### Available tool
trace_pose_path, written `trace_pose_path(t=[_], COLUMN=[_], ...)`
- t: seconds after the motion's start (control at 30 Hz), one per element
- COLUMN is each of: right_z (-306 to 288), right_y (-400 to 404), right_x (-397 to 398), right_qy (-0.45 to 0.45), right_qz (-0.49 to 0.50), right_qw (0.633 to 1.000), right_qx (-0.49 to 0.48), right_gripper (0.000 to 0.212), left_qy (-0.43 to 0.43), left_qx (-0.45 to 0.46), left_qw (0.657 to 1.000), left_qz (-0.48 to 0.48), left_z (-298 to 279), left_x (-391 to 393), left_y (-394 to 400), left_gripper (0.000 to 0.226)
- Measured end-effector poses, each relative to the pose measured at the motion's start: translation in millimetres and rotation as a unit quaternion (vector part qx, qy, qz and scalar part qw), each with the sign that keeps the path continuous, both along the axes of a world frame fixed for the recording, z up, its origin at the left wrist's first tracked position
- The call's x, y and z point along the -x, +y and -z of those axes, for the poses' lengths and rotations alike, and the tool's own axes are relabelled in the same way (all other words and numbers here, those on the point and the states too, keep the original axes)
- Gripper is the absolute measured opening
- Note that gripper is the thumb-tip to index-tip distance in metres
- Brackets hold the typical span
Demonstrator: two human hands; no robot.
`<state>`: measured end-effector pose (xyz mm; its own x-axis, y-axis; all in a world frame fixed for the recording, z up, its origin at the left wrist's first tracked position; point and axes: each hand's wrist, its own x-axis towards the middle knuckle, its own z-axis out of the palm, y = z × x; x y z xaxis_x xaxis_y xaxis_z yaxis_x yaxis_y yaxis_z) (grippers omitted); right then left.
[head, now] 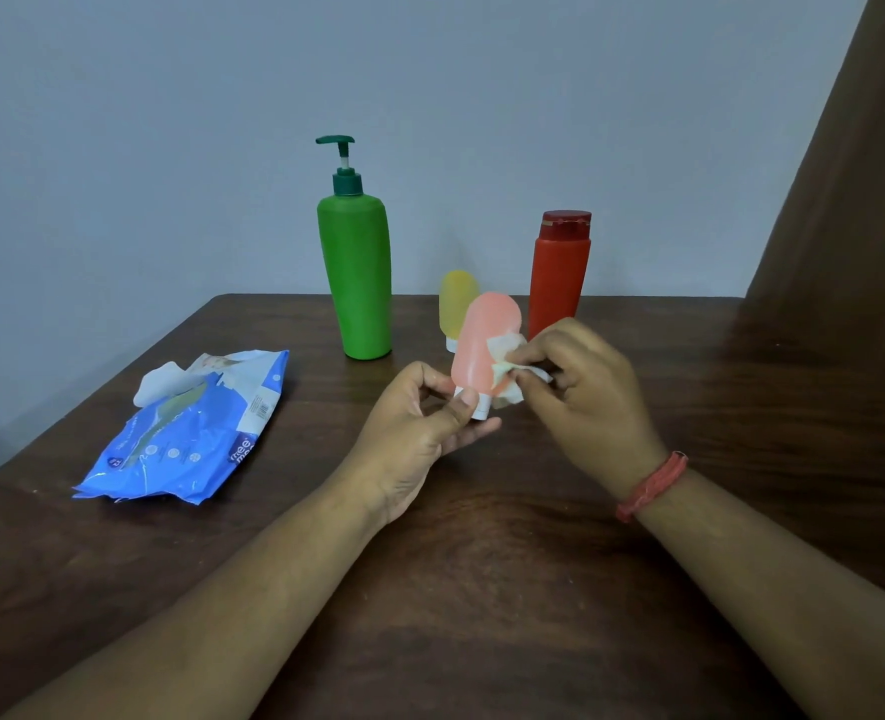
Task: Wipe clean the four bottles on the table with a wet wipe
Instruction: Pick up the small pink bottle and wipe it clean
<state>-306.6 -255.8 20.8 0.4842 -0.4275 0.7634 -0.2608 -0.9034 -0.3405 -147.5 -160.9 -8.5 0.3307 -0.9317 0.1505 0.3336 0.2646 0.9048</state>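
Note:
My left hand (419, 423) pinches the white cap end of a small pink bottle (482, 340) and holds it above the table, cap down. My right hand (580, 392) pinches a crumpled white wet wipe (505, 371) against the bottle's right side. Behind them a tall green pump bottle (360, 272) stands upright. A small yellow bottle (456, 298) stands partly hidden behind the pink one. A red bottle with a dark red cap (560, 272) stands to the right.
A blue pack of wet wipes (186, 439) lies on the left of the dark wooden table (482, 589), its flap open. A grey wall runs behind the table. A brown curtain (845, 226) hangs at the right.

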Motion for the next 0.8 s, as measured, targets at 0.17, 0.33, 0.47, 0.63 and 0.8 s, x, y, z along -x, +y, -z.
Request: trace_pose_path(t=[0.17,0.33,0.47,0.63,0.8], right_z=[3.9,2.3,8.6,5.3,7.7], right_y=[3.5,0.8,5.9,3.2,3.5], right_x=[-2.2,-1.2,-6.4,-4.4,-5.6], right_qy=[0.074,0.003,0.073,0.027,0.048], right_qz=[-0.063,-0.012,-0.066,-0.044,-0.05], right_qw=[0.995,1.0,0.995,0.998,0.997], right_qx=[0.012,0.007,0.032,0.032,0.041], right_gripper=[0.01,0.009,0.01,0.009,0.007], left_qy=[0.013,0.009,0.023,0.015,0.001], left_qx=[0.001,-0.006,-0.015,-0.013,-0.017], left_qw=[1.0,1.0,0.999,1.0,1.0], left_qz=[-0.023,-0.012,-0.025,-0.019,-0.026], left_z=[-1.6,-2.3,-3.8,-4.5,-2.5], left_x=[-4.4,0.9,-2.9,-0.2,-3.7], left_y=[2.0,1.0,2.8,2.6,2.7], left_gripper=[0.029,0.03,0.028,0.029,0.029])
